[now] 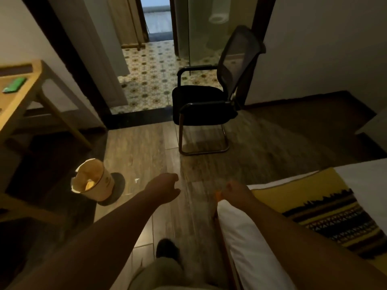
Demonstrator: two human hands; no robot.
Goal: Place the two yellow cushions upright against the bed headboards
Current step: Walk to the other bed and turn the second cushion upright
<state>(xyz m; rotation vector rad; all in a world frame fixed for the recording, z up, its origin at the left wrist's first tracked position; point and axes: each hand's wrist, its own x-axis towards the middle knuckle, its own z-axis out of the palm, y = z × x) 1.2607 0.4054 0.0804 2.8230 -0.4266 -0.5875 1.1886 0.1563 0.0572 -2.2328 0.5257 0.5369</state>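
A yellow woven cushion with a dark patterned band (pixel 322 208) lies flat on the white bed (pixel 364 181), at its near corner. The right hand (pixel 236 192) hovers at the bed's edge beside it, grip curled together on nothing visible. The left hand (pixel 165 186) reaches out over the wood-plank floor (pixel 142 143), fingers loosely curled, empty.

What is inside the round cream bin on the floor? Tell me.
The round cream bin has a torn pale liner and something yellowish lit near the bottom. Its near wall hides the rest, and what the item is cannot be told.
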